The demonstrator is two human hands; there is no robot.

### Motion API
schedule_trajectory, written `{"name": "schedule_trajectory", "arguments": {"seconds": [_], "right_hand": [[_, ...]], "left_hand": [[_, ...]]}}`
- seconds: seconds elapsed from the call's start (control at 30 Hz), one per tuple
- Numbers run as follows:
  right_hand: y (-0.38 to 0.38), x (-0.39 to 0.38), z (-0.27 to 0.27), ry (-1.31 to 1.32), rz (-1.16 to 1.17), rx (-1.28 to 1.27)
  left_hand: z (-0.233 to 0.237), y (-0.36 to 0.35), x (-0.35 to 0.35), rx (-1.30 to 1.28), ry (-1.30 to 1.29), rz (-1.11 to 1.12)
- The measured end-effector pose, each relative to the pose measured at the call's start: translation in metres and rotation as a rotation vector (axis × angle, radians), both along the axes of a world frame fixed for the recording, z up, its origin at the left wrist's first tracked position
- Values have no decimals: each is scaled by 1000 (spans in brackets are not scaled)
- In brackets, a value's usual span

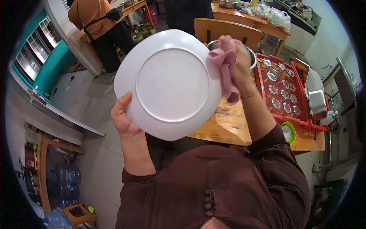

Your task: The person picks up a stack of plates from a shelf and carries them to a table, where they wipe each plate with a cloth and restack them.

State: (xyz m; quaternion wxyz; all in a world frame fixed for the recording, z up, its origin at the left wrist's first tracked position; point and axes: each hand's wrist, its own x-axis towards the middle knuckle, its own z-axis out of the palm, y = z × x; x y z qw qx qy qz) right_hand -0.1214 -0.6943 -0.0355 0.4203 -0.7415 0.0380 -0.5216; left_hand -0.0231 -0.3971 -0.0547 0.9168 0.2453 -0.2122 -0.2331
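Observation:
A large white plate with rounded corners is held up in front of me, its underside with the round foot ring facing me. My left hand grips its lower left edge, thumb on the near side and the other fingers hidden behind. At the plate's right edge, my right hand holds a pink cloth against the rim. The cloth hangs in folds below the hand. Behind that hand, a metal bowl shows partly on the wooden table.
A red crate with several upturned glasses stands on the table's right. Beside it are a metal container and a green bowl. A wooden chair stands beyond. Another person is at the back left. Water jugs stand lower left.

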Motion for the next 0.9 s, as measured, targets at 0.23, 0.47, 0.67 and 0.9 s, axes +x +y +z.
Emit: {"name": "schedule_trajectory", "arguments": {"seconds": [0.23, 0.47, 0.67, 0.9], "right_hand": [[94, 6, 83, -156, 80, -928], [125, 15, 71, 40, 66, -937], [16, 41, 52, 489, 97, -191], [28, -23, 18, 261, 774, 730]], "left_hand": [[-6, -24, -14, 138, -317, -51], [-3, -12, -38, 186, -274, 77], [21, 6, -32, 100, -211, 175], [3, -5, 7, 65, -155, 129]]}}
